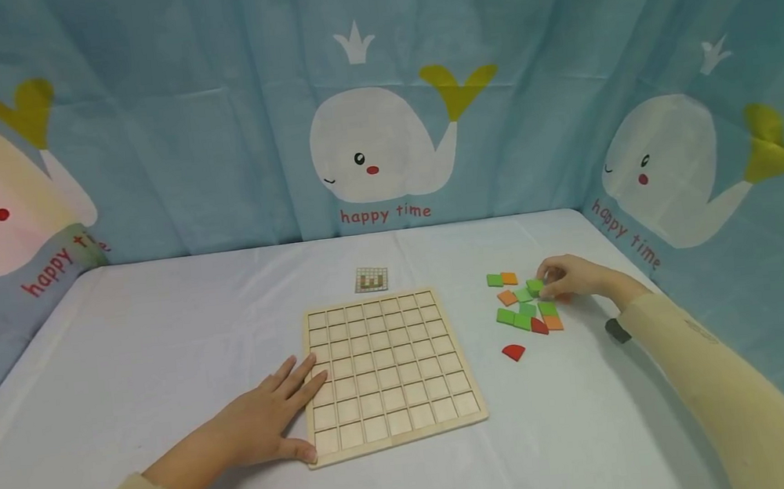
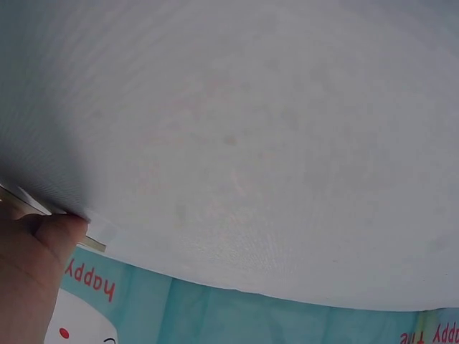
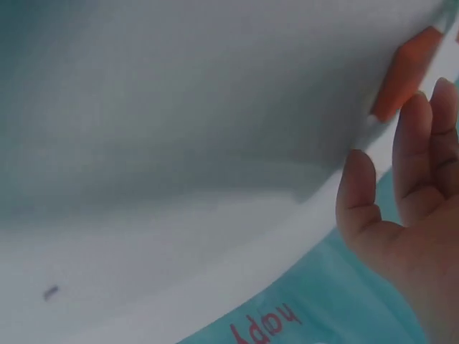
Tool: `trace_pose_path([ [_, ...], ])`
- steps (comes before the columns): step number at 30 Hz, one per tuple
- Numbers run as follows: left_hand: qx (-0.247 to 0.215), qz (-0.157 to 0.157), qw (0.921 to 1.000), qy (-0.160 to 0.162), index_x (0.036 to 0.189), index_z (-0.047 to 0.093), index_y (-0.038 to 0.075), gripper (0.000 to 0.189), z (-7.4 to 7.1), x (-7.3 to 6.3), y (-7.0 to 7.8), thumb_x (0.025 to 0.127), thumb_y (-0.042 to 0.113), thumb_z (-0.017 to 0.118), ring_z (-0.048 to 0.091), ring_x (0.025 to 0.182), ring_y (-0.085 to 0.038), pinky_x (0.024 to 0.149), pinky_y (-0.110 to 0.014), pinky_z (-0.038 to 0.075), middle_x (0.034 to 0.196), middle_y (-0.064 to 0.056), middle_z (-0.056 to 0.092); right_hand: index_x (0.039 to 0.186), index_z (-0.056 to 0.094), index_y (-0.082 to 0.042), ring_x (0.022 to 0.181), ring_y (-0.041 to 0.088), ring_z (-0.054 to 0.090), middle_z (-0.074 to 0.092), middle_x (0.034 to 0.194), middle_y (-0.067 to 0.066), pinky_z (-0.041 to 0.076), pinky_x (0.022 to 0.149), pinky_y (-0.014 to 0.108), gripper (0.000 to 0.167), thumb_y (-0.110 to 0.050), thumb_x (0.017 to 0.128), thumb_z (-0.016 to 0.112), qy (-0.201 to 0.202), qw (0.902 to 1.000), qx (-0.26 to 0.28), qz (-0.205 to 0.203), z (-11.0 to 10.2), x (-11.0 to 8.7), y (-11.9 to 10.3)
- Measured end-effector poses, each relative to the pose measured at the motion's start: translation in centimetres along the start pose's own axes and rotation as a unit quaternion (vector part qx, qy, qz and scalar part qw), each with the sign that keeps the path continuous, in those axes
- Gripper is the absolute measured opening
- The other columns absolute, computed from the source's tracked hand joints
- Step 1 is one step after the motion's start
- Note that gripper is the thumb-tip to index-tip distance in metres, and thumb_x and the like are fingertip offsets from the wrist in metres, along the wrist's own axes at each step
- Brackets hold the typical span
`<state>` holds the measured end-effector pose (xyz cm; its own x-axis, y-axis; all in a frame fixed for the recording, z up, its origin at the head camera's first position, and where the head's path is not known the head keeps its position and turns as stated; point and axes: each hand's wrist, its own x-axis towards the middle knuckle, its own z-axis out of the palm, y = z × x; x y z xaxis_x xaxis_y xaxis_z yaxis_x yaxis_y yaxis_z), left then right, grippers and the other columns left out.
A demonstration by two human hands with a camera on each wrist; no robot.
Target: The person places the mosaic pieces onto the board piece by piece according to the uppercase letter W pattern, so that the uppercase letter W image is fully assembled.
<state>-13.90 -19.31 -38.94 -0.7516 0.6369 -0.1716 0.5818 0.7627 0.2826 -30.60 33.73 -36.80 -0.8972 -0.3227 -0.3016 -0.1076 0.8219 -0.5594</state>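
A wooden grid board [image 1: 383,367] of square cells lies on the white table. My left hand [image 1: 256,415] lies along its left edge, fingertips on the frame and cells, thumb at the near left corner. In the left wrist view, the left hand [image 2: 36,265] rests at the board's edge. My right hand [image 1: 572,276] reaches to the tile pile and pinches a green square tile [image 1: 535,287] between thumb and fingers. Around it lie green tiles [image 1: 505,316], orange tiles [image 1: 509,278] and a red quarter-round tile [image 1: 513,352]. The right wrist view shows an orange tile [image 3: 407,72] near the right hand's fingers [image 3: 412,154].
A small pattern card [image 1: 371,279] with a brown figure on a grid lies beyond the board. One dark piece [image 1: 617,331] lies beside the right sleeve. Blue curtains [image 1: 231,118] printed with whales stand behind the table [image 1: 158,322].
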Motion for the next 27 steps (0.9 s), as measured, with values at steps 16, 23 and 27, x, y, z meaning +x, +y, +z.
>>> trace_pose_path([
  [16, 0.005, 0.009, 0.9999, 0.006, 0.154, 0.025, 0.007, 0.104, 0.3, 0.0, -0.1, 0.078, 0.073, 0.055, 0.015, 0.142, -0.048, 0.099, -0.062, 0.037, 0.16, -0.02, 0.011, 0.111, 0.057, 0.002, 0.086, 0.023, 0.048, 0.053, 0.093, 0.009, 0.043, 0.07, 0.033, 0.035, -0.021, 0.09, 0.072, 0.058, 0.996, 0.068, -0.002, 1.1, -2.6, -3.5],
  [23, 0.005, 0.009, 0.9999, 0.005, 0.154, 0.025, 0.006, 0.105, 0.4, -0.1, -0.2, 0.079, 0.073, 0.055, 0.015, 0.141, -0.049, 0.099, -0.063, 0.036, 0.159, -0.021, 0.011, 0.11, 0.058, 0.003, 0.072, 0.02, 0.047, 0.053, 0.088, 0.007, 0.043, 0.062, 0.029, 0.033, -0.018, 0.089, 0.073, 0.071, 0.9937, 0.085, -0.019, 2.3, -2.8, -4.8],
  [27, 0.009, 0.012, 0.9998, 0.012, 0.154, 0.025, 0.007, 0.104, 0.4, 0.0, -0.3, 0.079, 0.073, 0.054, 0.015, 0.142, -0.049, 0.097, -0.062, 0.038, 0.16, -0.02, 0.011, 0.105, 0.059, 0.004, 0.086, 0.024, 0.048, 0.055, 0.09, 0.008, 0.045, 0.071, 0.031, 0.03, -0.016, 0.088, 0.074, 0.084, 0.9925, 0.078, -0.043, 2.9, -3.0, -5.5],
])
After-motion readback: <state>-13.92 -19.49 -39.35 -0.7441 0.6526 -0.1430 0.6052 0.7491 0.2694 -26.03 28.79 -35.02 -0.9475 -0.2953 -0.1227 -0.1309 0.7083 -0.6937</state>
